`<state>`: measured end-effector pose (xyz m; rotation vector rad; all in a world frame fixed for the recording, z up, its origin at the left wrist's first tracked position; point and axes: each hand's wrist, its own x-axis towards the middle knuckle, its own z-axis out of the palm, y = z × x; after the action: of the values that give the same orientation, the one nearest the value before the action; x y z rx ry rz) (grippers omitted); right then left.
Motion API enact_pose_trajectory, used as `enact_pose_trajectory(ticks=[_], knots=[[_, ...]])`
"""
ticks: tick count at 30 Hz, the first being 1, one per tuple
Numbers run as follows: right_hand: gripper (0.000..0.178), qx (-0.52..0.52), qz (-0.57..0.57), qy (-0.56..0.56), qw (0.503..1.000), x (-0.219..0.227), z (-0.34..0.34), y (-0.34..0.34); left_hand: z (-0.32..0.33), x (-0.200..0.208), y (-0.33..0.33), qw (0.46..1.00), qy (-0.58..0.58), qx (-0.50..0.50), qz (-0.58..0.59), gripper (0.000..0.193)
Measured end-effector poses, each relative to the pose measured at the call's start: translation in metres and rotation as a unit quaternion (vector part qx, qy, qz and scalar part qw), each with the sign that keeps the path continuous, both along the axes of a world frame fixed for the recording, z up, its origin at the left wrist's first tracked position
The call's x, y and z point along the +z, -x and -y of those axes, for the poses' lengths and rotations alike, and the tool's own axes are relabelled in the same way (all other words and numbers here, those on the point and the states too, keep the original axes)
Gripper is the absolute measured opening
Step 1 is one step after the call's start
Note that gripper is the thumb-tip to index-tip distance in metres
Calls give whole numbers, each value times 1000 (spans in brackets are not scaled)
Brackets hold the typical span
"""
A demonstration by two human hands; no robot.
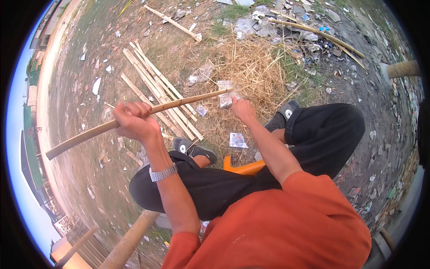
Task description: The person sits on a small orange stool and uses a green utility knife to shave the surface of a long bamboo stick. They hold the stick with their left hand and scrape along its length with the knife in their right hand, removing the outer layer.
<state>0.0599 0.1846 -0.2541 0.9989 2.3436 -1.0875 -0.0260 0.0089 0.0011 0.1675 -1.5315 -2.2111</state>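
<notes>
My left hand (133,117) is closed around a long bamboo strip (188,99) that slants from the lower left up to the right. My right hand (242,109) is closed just below the strip's far end. What its fingers hold, if anything, is too small to make out. A pale brick-like block (225,101) lies on the ground beneath that end, beside my right hand. A heap of straw-coloured shavings (255,67) spreads just beyond. Several split bamboo strips (156,87) lie side by side on the ground past my left hand.
A bamboo stick (172,23) lies farther off. Litter and longer bamboo poles (320,33) are scattered at the far right. An orange plastic piece (245,168) shows between my legs. Thick bamboo poles (130,240) rise at the lower left, and a plastic wrapper (238,140) lies near my feet.
</notes>
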Motion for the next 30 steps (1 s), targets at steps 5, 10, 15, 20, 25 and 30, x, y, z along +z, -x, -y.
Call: enact_pose_trajectory(ticks=[5,10,15,20,25,30], knots=[[66,15,-35,68,997,20,17,3,0,-1,-2,1000,-7,4,5,38],[68,-66,43,23,997,-27,-6,-8,-5,-6,-5,999,-12,-49,-20,37],[71,-63,46,47,996,-79,-16,-19,-14,3,-6,999,9,-41,-30,38],[52,-68,-95,77,990,-34,6,-20,10,-4,7,1000,-18,-8,-23,41],[45,57,-149,285,945,42,12,-28,16,-6,6,998,-58,-27,-21,37],[48,-51,0,549,834,94,11,-42,14,-3,-1,997,-55,-39,-43,37]])
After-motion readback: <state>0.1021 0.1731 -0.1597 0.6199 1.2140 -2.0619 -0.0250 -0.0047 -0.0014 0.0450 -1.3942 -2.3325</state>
